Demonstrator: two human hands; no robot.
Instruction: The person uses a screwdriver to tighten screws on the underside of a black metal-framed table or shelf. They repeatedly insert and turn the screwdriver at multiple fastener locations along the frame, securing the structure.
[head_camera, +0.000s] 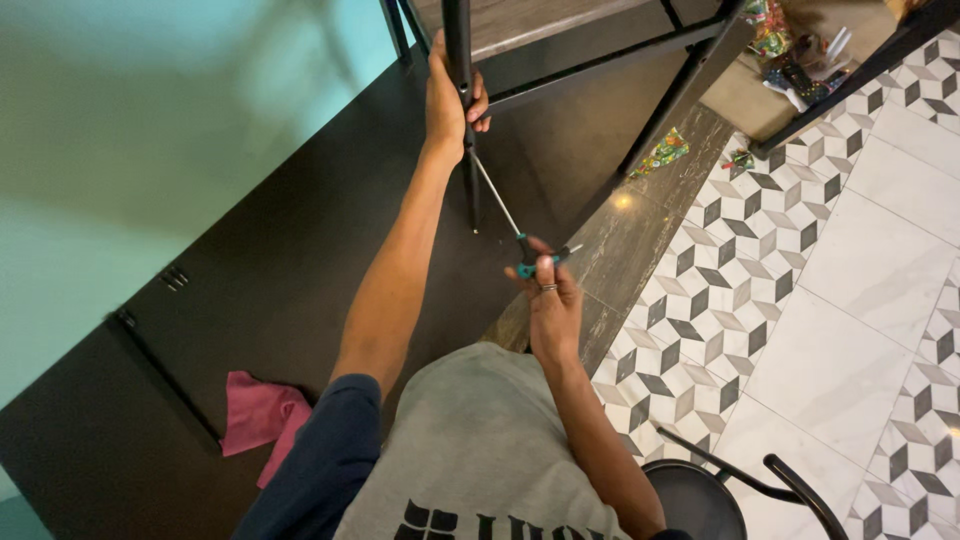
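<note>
Head view, looking down past a grey shirt at two bare arms.

Left hand, top centre of the frame: fingers wrapped tight around a black metal leg of a frame that runs up out of view. Thumb and fingertips show on the right side of the leg.

Right hand, centre of the frame: fingers closed on the teal and black T-handle of a long driver. A ring shows on one finger. The thin steel shaft runs up and left from the handle to the leg, meeting it just under the left hand; the tip itself is hidden by the fingers.

Beneath the arms, a large dark panel lies flat, filling the left and middle of the frame. A pink cloth sits crumpled on it at lower left, beside the left sleeve.

Right half: patterned tile floor. A black chair shows at the bottom edge, near the right forearm. Bright scraps of wrapping lie at upper right, well apart from both hands.
</note>
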